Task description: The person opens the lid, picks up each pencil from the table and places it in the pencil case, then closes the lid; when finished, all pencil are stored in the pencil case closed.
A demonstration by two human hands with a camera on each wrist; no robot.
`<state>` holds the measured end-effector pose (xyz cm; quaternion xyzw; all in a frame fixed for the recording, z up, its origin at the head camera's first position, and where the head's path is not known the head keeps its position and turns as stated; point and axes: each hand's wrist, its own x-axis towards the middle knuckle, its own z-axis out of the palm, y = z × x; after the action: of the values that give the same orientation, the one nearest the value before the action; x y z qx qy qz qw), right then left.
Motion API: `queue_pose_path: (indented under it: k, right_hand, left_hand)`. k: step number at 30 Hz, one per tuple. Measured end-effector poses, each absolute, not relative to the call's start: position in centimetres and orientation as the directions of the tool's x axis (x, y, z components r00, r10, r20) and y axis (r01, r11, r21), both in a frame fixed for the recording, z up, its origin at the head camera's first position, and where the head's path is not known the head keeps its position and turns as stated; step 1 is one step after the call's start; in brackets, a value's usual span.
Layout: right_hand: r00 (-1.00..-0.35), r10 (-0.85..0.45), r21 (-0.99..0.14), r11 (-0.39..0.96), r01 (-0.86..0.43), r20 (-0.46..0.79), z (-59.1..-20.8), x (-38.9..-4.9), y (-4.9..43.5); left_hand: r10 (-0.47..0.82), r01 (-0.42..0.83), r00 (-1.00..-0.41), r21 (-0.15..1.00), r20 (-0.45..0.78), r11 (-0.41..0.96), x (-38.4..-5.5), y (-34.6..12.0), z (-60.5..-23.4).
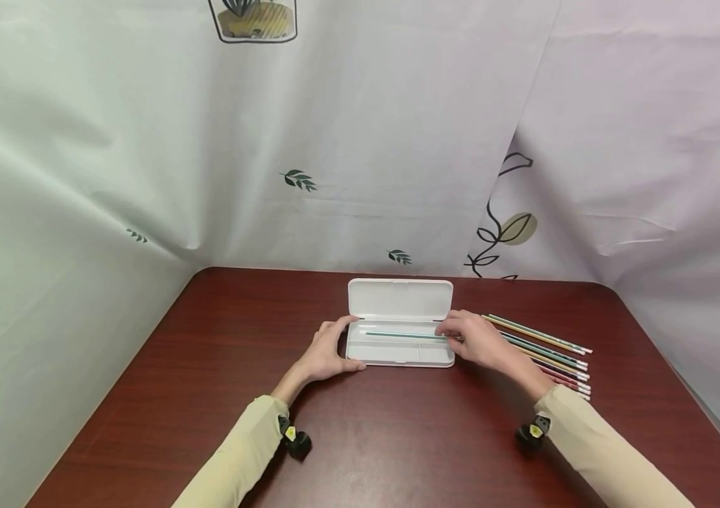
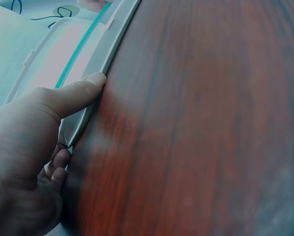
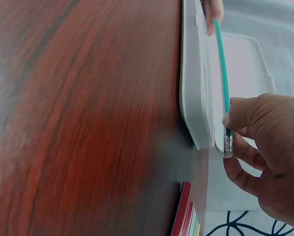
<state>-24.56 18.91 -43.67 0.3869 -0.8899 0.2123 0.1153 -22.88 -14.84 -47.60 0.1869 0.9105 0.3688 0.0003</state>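
A white pencil case [image 1: 392, 354] lies with its lid [image 1: 400, 298] raised at the back. My left hand [image 1: 325, 354] grips its left end, thumb at the front edge and fingers toward the back corner. In the left wrist view the thumb [image 2: 83, 93] presses on the rim. My right hand [image 1: 476, 340] pinches a teal pencil [image 3: 223, 73] near its eraser end, over the right end of the case. The pencil [image 1: 398, 334] stretches leftward across the long compartment. Its metal ferrule and pale eraser [image 3: 228, 147] stick out past the thumb in the right wrist view.
Several pencils [image 1: 550, 360] in yellow, green and red lie side by side right of the case, partly under the right forearm. The dark red wooden table [image 1: 392, 430] ends at a pale patterned curtain [image 1: 360, 141] behind and at both sides.
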Motion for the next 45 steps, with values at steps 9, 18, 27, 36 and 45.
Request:
queue_pose_path:
  k: [9, 18, 27, 36, 45]
  right_hand:
    - [-0.692, -0.646, -0.335, 0.605, -0.722, 0.323, -43.6, -24.9, 17.3]
    - [-0.713, -0.646, -0.348, 0.625, -0.699, 0.273, -43.7, -25.2, 16.5]
    - [-0.693, -0.663, -0.347, 0.603, -0.718, 0.283, -43.7, -25.5, 16.1]
    - [-0.713, -0.659, -0.353, 0.625, -0.696, 0.239, -43.7, -25.6, 15.9]
    - [-0.725, -0.642, -0.366, 0.631, -0.685, 0.250, -43.5, -25.6, 15.7]
  left_hand:
    - [0.341, 0.340, -0.930, 0.673, 0.137, 0.657, -22.9, -14.9, -47.6]
    - [0.340, 0.343, -0.930, 0.670, 0.143, 0.658, -22.9, -14.8, -47.7]
    - [0.336, 0.338, -0.931, 0.672, 0.140, 0.658, -22.9, -14.8, -47.6]
    - [0.340, 0.346, -0.929, 0.667, 0.145, 0.659, -22.9, -14.8, -47.7]
    - [0.336, 0.337, -0.932, 0.675, 0.138, 0.656, -22.8, -14.8, -47.6]
